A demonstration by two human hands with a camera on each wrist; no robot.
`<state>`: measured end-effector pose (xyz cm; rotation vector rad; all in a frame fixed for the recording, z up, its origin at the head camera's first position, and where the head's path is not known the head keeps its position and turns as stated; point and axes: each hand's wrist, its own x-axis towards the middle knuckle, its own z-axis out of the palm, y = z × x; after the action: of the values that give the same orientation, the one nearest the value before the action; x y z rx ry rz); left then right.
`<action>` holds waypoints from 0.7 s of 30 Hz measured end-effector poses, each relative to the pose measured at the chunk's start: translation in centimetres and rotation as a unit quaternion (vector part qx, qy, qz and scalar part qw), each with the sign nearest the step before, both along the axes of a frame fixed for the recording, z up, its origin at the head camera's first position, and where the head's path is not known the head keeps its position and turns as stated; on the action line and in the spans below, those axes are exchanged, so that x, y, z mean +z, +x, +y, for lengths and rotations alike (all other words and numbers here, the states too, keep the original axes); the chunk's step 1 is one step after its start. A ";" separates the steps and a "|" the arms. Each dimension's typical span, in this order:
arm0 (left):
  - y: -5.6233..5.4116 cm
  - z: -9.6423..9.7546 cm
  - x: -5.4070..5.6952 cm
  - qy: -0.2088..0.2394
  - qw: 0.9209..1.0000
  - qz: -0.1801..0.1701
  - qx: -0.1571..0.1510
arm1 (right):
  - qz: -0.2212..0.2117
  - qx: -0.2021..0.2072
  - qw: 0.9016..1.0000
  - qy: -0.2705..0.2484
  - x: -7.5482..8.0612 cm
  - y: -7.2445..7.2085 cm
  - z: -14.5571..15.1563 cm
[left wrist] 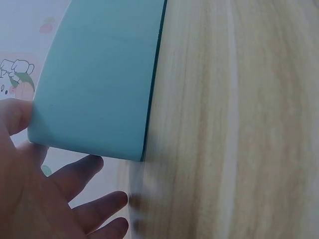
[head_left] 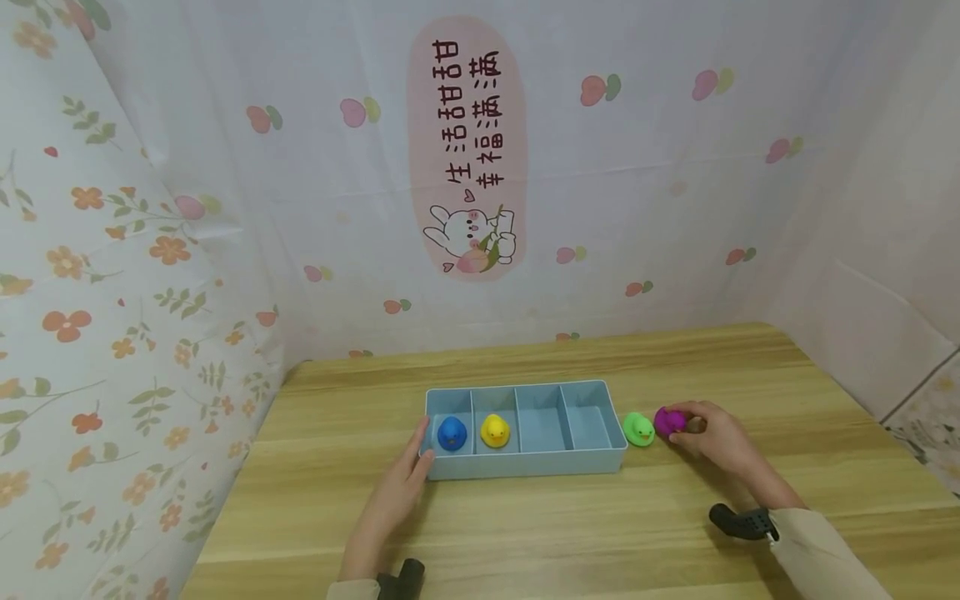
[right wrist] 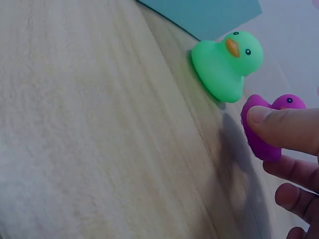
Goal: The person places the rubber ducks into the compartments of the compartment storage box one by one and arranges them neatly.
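Observation:
My right hand (head_left: 716,440) pinches a purple rubber duck (right wrist: 259,132) between thumb and fingers, right of the box. Next to it on the table sits a green rubber duck (head_left: 639,430), close to the box's right end. The light blue box (head_left: 525,465) has several compartments in a row. A blue rubber duck (head_left: 452,434) sits in the leftmost one and a yellow rubber duck (head_left: 495,432) in the one beside it; the two on the right hold nothing. At the box's left end, my left hand (head_left: 401,483) touches the corner, its fingers spread and fairly straight in the left wrist view.
The wooden table (head_left: 517,533) extends around the box on all sides. Behind it hangs a pale patterned cloth (head_left: 645,183), with a flowered cloth (head_left: 135,333) on the left. Black camera mounts sit on both wrists.

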<state>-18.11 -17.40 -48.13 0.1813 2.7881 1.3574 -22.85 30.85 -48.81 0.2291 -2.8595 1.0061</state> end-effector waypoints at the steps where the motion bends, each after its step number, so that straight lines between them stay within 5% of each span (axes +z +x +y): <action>1: 0.0 0.0 0.0 0.000 1.000 0.000 0.000 | -0.001 0.000 1.000 -0.002 0.1 0.0 0.0; 21: 0.0 0.1 0.1 -0.006 1.000 -0.012 0.001 | 0.031 0.002 1.000 0.004 2.0 0.0 -0.1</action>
<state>-18.07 -17.28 -48.03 0.1613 2.7758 1.3336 -22.88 30.71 -46.85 0.2632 -2.8100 0.9703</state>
